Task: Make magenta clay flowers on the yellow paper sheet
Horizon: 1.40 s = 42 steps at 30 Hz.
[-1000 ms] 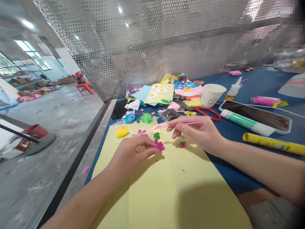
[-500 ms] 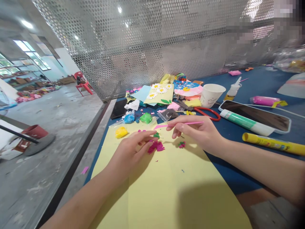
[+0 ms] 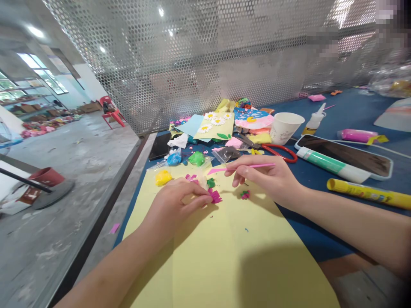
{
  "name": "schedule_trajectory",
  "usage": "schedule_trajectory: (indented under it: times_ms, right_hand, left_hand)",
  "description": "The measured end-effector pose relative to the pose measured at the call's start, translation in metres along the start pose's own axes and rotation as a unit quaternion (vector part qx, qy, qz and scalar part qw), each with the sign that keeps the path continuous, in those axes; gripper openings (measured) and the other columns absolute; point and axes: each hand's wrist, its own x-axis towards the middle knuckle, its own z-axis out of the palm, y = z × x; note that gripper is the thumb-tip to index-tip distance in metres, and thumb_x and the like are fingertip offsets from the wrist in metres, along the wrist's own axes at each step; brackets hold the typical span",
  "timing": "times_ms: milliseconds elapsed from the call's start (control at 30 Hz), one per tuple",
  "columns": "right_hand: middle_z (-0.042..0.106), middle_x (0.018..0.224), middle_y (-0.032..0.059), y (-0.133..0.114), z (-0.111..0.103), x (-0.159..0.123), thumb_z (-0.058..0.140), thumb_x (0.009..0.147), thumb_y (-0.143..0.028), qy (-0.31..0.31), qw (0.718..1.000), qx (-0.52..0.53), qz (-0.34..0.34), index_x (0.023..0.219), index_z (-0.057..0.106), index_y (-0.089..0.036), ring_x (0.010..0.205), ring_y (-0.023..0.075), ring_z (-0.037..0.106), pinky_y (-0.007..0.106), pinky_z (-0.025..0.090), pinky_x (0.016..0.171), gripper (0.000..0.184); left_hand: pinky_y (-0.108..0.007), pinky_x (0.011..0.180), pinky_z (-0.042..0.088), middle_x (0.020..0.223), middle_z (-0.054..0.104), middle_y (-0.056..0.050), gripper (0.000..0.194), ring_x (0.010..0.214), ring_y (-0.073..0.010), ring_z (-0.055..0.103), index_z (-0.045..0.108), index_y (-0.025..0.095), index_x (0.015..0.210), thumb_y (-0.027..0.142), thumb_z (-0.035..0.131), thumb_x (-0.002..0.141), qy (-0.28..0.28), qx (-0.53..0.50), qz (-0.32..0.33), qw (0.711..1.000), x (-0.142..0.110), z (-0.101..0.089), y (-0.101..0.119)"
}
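Note:
My left hand (image 3: 180, 197) rests low over the yellow paper (image 3: 205, 256), its thumb and fingertips closed on the edge of a magenta clay piece (image 3: 215, 196) with a fringed side. In my right hand (image 3: 263, 173) is a thin pink modelling tool (image 3: 218, 170), held like a pen, its flat tip pointing left above the paper. Just behind the magenta piece lies a green clay bit (image 3: 211, 183). More magenta pieces (image 3: 192, 178) sit beyond my left fingers. A small green and magenta clump (image 3: 245, 195) lies below my right hand.
Yellow (image 3: 163, 177), blue (image 3: 174, 158) and green clay (image 3: 196, 158) lie at the paper's far edge. Behind are red-handled scissors (image 3: 279, 152), a paper cup (image 3: 287, 127) and a daisy card (image 3: 215, 126). A phone (image 3: 346, 156), a green-white tube (image 3: 332, 164) and a yellow tube (image 3: 369, 193) lie right.
My left fingers have come down and closed on the magenta clay piece, uncovering the green bit and the pieces behind. My right hand with the pink tool has hardly moved.

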Motion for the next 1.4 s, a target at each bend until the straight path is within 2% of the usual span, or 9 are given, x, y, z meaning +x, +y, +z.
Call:
schedule_trajectory:
  times_ms: [167, 367, 567, 733, 867, 967, 1100, 1167, 1400]
  right_hand:
    - [0.072, 0.091, 0.0038, 0.001, 0.0, 0.0, 0.061, 0.089, -0.032, 0.002, 1.0, 0.002, 0.0, 0.094, 0.075, -0.023, 0.069, 0.0136, 0.066, 0.025, 0.059, 0.058, 0.018]
    - [0.072, 0.09, 0.005, -0.002, 0.001, 0.0, 0.061, 0.088, -0.034, 0.003, 1.0, -0.006, 0.01, 0.093, 0.075, -0.022, 0.069, 0.0151, 0.066, 0.026, 0.059, 0.056, 0.019]
    - [0.072, 0.091, 0.0063, -0.003, 0.0, 0.0, 0.06, 0.088, -0.033, 0.005, 1.0, -0.014, 0.01, 0.092, 0.075, -0.02, 0.069, 0.0153, 0.066, 0.025, 0.057, 0.052, 0.02]
    - [0.071, 0.09, 0.0053, -0.003, 0.002, 0.0, 0.06, 0.089, -0.033, -0.001, 1.0, 0.006, 0.017, 0.092, 0.074, -0.02, 0.068, 0.0143, 0.067, 0.023, 0.057, 0.051, 0.019]
    - [0.07, 0.103, 0.0068, 0.0, 0.003, -0.001, 0.051, 0.094, -0.038, -0.007, 0.998, 0.035, 0.05, 0.111, 0.067, -0.024, 0.073, 0.0169, 0.07, 0.022, 0.055, 0.045, 0.027]
    - [0.069, 0.104, 0.0058, 0.004, 0.004, 0.0, 0.043, 0.097, -0.032, -0.041, 0.998, -0.014, 0.043, 0.11, 0.065, -0.024, 0.079, 0.0161, 0.07, 0.023, 0.055, 0.052, 0.026]
    - [0.069, 0.094, 0.0032, 0.006, 0.011, 0.0, 0.059, 0.088, -0.021, -0.072, 0.988, -0.136, 0.001, 0.093, 0.068, -0.022, 0.079, 0.0138, 0.066, 0.024, 0.052, 0.067, 0.01]
    - [0.068, 0.092, 0.0024, 0.005, 0.016, -0.002, 0.064, 0.084, -0.022, -0.075, 0.987, -0.14, -0.011, 0.089, 0.067, -0.022, 0.08, 0.0141, 0.064, 0.025, 0.052, 0.07, 0.006]
    - [0.069, 0.091, 0.002, 0.001, 0.025, -0.007, 0.068, 0.081, -0.023, -0.106, 0.988, -0.109, -0.005, 0.09, 0.065, -0.023, 0.082, 0.0143, 0.065, 0.024, 0.052, 0.068, 0.009]
  left_hand:
    - [-0.029, 0.072, 0.048, 0.078, 0.074, 0.001, 0.008, 0.076, -0.0169, 0.066, 0.072, 0.024, 0.079, 0.026, 0.065, 0.083, -0.019, -0.023, 0.022, 0.999, 0.001, -0.001, 0.003]
    - [-0.031, 0.072, 0.049, 0.079, 0.074, 0.0, 0.009, 0.075, -0.0185, 0.066, 0.072, 0.026, 0.08, 0.03, 0.065, 0.083, 0.001, -0.02, 0.034, 0.999, 0.001, -0.002, 0.005]
    - [-0.031, 0.069, 0.051, 0.076, 0.074, -0.002, 0.012, 0.076, -0.0202, 0.066, 0.073, 0.026, 0.075, 0.034, 0.067, 0.082, 0.001, -0.011, 0.011, 1.0, 0.0, -0.003, 0.006]
    - [-0.033, 0.074, 0.052, 0.079, 0.074, 0.0, 0.006, 0.076, -0.0196, 0.065, 0.074, 0.028, 0.081, 0.027, 0.068, 0.081, 0.004, -0.009, 0.034, 0.999, 0.001, -0.002, 0.005]
    - [-0.031, 0.072, 0.053, 0.08, 0.074, 0.0, 0.007, 0.075, -0.0188, 0.067, 0.074, 0.027, 0.082, 0.024, 0.068, 0.08, 0.008, -0.022, -0.003, 1.0, 0.0, -0.002, 0.005]
    - [-0.03, 0.071, 0.053, 0.081, 0.074, -0.001, 0.005, 0.076, -0.0191, 0.068, 0.073, 0.026, 0.082, 0.026, 0.069, 0.08, 0.036, -0.038, -0.02, 0.998, -0.002, -0.002, 0.006]
    - [-0.03, 0.073, 0.052, 0.077, 0.073, 0.0, 0.007, 0.074, -0.0181, 0.068, 0.073, 0.025, 0.078, 0.031, 0.072, 0.078, 0.066, -0.047, 0.007, 0.997, -0.004, -0.001, 0.008]
    - [-0.029, 0.071, 0.051, 0.075, 0.073, 0.0, 0.009, 0.074, -0.0174, 0.067, 0.072, 0.025, 0.076, 0.033, 0.073, 0.078, 0.075, -0.047, 0.023, 0.996, -0.004, 0.0, 0.01]
    - [-0.029, 0.066, 0.048, 0.068, 0.071, -0.001, 0.018, 0.07, -0.0179, 0.065, 0.072, 0.023, 0.071, 0.041, 0.076, 0.075, 0.088, -0.035, 0.051, 0.994, -0.005, 0.002, 0.012]
